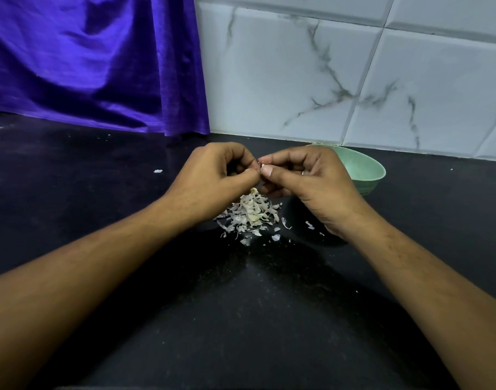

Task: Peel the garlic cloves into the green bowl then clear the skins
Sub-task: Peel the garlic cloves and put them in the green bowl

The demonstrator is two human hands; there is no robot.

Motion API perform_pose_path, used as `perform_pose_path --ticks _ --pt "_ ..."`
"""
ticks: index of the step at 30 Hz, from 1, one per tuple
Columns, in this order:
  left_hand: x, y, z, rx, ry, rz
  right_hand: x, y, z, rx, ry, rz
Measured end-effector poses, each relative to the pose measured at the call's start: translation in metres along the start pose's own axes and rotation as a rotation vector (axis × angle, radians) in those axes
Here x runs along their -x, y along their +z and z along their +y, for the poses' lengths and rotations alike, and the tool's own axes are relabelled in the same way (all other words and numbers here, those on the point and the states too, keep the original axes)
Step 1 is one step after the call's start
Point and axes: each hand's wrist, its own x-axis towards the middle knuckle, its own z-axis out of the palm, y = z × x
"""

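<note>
Skins (249, 213) lay heaped just beneath the fingers, papery, likely to scatter; left hand (221, 175) and right hand (306, 178) both pinched one small garlic clove (262, 166) at fingertips, probably firm but slippery, best gripped endwise; green bowl (366, 170) sat behind right fingers.

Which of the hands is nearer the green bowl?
Right. The right hand is just left of the green bowl; the left hand is farther left, past the pinched garlic clove.

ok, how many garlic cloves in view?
1: small pale garlic clove pinched between left hand and right hand; more may hide in papery skin pile or round green bowl.
</note>
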Motion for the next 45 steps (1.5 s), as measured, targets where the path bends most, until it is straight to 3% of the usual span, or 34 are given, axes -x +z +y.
perform_pose_path --ticks 7,12,16,21,32,41,45 --pt "-0.0014 -0.0026 -0.0018 -0.049 0.031 0.043 0.0000 0.0009 -0.0007 -0.031 0.036 -0.022" --pt "-0.0050 -0.0085 -0.0033 0.039 -0.019 0.089 -0.0005 -0.0005 -0.0039 -0.015 0.040 -0.022" --pt "-0.0052 -0.0079 -0.0030 0.107 -0.081 0.051 0.0006 -0.0022 -0.0089 0.002 0.035 -0.038" --pt "-0.0053 -0.0094 -0.0053 -0.080 -0.017 0.054 -0.0010 -0.0001 -0.0039 0.026 0.006 -0.075" --pt "-0.0046 -0.0089 -0.0034 -0.102 0.045 0.065 0.0003 0.0006 -0.0032 0.112 -0.059 -0.111" --pt "-0.0036 -0.0077 -0.0033 0.032 0.016 0.031 0.0009 -0.0026 -0.0033 0.292 -0.112 -0.001" --pt "0.0001 -0.0027 -0.0021 -0.021 0.070 -0.051 -0.0007 -0.0043 -0.0005 0.271 -0.112 -0.010"
